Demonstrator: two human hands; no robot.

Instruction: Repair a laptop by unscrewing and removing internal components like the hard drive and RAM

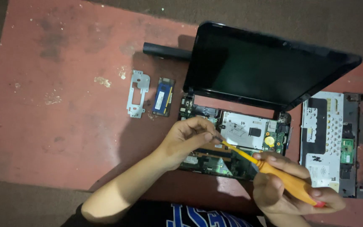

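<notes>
Right hand [291, 191] fisted around orange screwdriver [274, 172], left hand [187, 138] pinching tip.

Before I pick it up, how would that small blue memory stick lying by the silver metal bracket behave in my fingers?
The small blue memory stick looks thin and flat, so it is probably stiff and very light. Lying flush on the red floor, it may be awkward to lift and could slide when nudged. Its exposed chips suggest it is fragile. The silver metal bracket beside it lies apart from it.

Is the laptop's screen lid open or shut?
Open: the screen lid stands raised behind the exposed circuit board, dark panel facing the camera.
</notes>
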